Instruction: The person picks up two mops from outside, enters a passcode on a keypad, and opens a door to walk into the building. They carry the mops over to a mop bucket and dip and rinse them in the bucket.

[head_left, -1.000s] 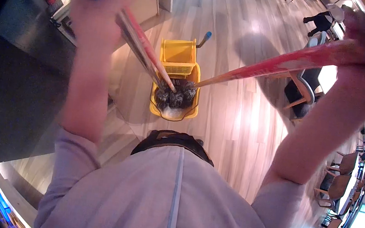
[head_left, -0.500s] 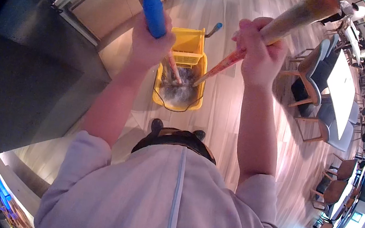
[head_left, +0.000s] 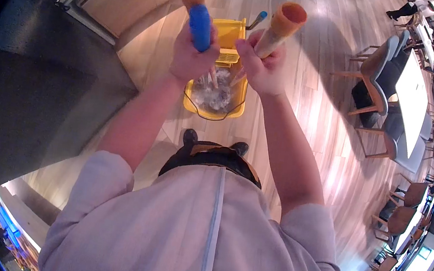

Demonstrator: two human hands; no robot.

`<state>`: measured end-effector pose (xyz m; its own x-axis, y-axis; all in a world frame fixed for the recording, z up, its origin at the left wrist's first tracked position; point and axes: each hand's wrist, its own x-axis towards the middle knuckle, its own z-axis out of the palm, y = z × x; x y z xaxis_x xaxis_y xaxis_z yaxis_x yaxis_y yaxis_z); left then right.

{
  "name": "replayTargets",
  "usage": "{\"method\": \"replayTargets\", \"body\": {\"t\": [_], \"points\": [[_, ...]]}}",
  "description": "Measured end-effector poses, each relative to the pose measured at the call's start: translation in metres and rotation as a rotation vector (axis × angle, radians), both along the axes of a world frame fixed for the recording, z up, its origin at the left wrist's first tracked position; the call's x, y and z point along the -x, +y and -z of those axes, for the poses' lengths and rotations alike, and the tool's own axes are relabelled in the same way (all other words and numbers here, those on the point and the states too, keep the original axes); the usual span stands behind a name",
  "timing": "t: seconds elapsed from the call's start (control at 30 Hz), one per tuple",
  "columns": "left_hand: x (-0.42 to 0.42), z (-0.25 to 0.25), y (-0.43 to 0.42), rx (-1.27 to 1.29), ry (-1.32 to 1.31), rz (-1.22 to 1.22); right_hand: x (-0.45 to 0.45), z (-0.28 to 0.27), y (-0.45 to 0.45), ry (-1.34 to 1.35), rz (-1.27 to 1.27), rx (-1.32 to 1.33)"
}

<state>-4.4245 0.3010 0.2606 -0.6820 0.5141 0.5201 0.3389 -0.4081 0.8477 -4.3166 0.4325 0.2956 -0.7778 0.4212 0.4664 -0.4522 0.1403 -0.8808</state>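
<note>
My left hand (head_left: 189, 63) is wrapped round a mop handle with a blue sleeve (head_left: 199, 26) and an orange-brown top end. Close beside it, my right hand (head_left: 268, 76) grips a second mop handle (head_left: 282, 26), pale with a worn orange end. Both poles slant down into a yellow mop bucket (head_left: 238, 108) on the floor in front of my feet. Inside the bucket lies a greyish-white, wet-looking mass (head_left: 212, 96), apparently the mop heads; whether its strands belong to one mop or both I cannot tell.
A wringer (head_left: 225, 29) with a side lever (head_left: 257, 20) sits on the bucket's far end. Wooden-legged chairs (head_left: 376, 74) and a white table (head_left: 412, 103) stand to the right. On the left are a dark counter (head_left: 58, 92) and wooden panels (head_left: 125, 0). Another person (head_left: 406, 9) is at upper right.
My right hand has moved left and its mop handle stands more upright. The left hand has shifted slightly right and lower, so both hands are closer together.
</note>
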Motion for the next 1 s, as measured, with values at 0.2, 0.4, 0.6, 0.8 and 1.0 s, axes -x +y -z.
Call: {"method": "replayTargets", "body": {"t": [0.2,0.4,0.6,0.8,1.0], "points": [[-0.022,0.003,-0.080,-0.023,-0.171,-0.167,-0.073,0.034,-0.015,-0.152,0.129,0.158],[0.036,0.043,-0.237,-0.065,-0.130,-0.518,-0.133,0.027,0.017,-0.051,0.361,0.297],[0.079,0.070,-0.334,-0.172,-0.499,-0.765,-0.146,0.005,0.010,0.052,0.350,0.461],[0.134,0.092,-0.386,-0.186,-0.654,-0.673,-0.121,-0.075,-0.046,0.258,0.484,0.395],[0.173,0.123,-0.450,-0.220,-0.723,-0.799,-0.108,-0.216,-0.113,0.344,0.445,0.118]]}}
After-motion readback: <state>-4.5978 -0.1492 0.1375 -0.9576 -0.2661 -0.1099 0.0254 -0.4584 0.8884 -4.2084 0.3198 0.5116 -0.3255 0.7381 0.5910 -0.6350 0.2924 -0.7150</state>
